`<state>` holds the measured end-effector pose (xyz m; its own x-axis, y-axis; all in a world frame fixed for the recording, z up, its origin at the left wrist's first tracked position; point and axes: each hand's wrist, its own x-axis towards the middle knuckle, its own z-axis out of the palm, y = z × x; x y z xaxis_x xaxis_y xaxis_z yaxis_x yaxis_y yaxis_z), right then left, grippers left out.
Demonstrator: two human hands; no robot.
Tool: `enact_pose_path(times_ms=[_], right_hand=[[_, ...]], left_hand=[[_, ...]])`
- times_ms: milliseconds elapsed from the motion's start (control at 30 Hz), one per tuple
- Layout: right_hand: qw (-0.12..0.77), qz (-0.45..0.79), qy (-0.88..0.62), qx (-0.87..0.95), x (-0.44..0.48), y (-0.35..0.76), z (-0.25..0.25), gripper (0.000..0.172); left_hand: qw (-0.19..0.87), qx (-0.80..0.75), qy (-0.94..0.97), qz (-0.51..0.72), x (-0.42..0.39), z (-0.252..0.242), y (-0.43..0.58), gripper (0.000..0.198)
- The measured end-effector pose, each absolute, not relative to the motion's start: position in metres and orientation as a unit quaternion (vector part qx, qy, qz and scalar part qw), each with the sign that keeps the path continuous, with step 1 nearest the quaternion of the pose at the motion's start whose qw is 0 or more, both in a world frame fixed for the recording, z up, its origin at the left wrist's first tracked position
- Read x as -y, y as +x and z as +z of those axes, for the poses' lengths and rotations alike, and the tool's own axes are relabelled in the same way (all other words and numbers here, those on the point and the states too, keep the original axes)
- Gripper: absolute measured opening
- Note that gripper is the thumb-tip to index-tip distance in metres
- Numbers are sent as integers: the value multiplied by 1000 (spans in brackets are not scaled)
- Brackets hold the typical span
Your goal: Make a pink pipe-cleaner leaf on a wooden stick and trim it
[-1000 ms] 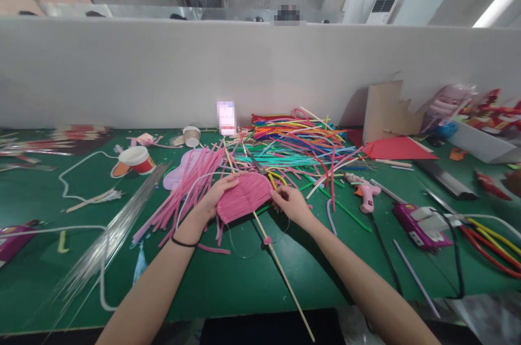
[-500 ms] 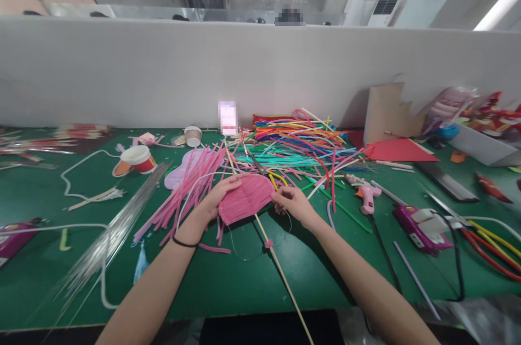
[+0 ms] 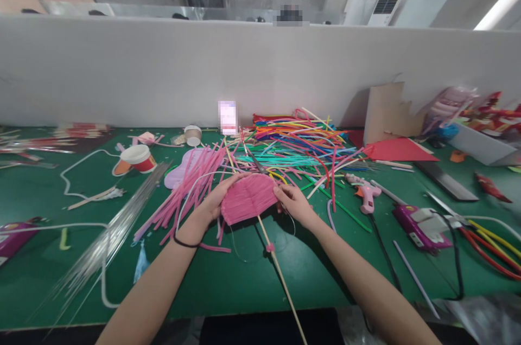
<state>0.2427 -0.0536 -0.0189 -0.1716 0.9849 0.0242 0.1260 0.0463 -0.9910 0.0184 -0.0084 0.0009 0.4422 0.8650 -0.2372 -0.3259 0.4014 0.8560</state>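
A pink fan-shaped piece made of pipe cleaners (image 3: 249,197) sits on a thin wooden stick (image 3: 280,285) that runs toward the table's near edge. My left hand (image 3: 214,203) grips the fan's left edge, fingers curled over its top. My right hand (image 3: 293,203) pinches the fan's right edge. A thin wire loop (image 3: 260,250) hangs below the fan on the green table (image 3: 228,280). A bundle of loose pink pipe cleaners (image 3: 183,193) lies just left of my left hand.
A heap of many-coloured pipe cleaners (image 3: 293,144) lies behind the fan. A pink glue gun (image 3: 366,196), a purple tool (image 3: 419,221) with cables, a red cup (image 3: 138,158), silver wires (image 3: 106,236) and a white partition wall (image 3: 163,74) surround the work spot.
The fan has shifted slightly right and tilted, and the stick's lower end swung a little left. Both hands keep their grip on its edges.
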Motion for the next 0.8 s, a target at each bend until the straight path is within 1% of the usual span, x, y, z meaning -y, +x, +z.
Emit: enact_pose_path(times_ms=[133, 200, 267, 367, 467, 600, 800], right_hand=[[501, 450, -481, 561, 52, 250, -18, 44], [530, 447, -486, 531, 50, 255, -19, 42], [547, 454, -493, 502, 49, 257, -21, 43], [560, 456, -498, 480, 48, 257, -22, 43], [568, 455, -499, 471, 48, 256, -22, 42], [565, 474, -507, 447, 48, 255, -21, 41], [570, 485, -512, 422, 48, 256, -21, 40]], left_hand=[[759, -344, 369, 411, 7, -1, 16, 46], [727, -373, 402, 413, 6, -3, 15, 43], [672, -413, 455, 414, 7, -6, 16, 36], [578, -449, 531, 427, 7, -10, 18, 27], [521, -441, 586, 436, 6, -12, 19, 32], [479, -430, 622, 445, 7, -11, 17, 31], [461, -432, 638, 440, 9, -9, 19, 30]])
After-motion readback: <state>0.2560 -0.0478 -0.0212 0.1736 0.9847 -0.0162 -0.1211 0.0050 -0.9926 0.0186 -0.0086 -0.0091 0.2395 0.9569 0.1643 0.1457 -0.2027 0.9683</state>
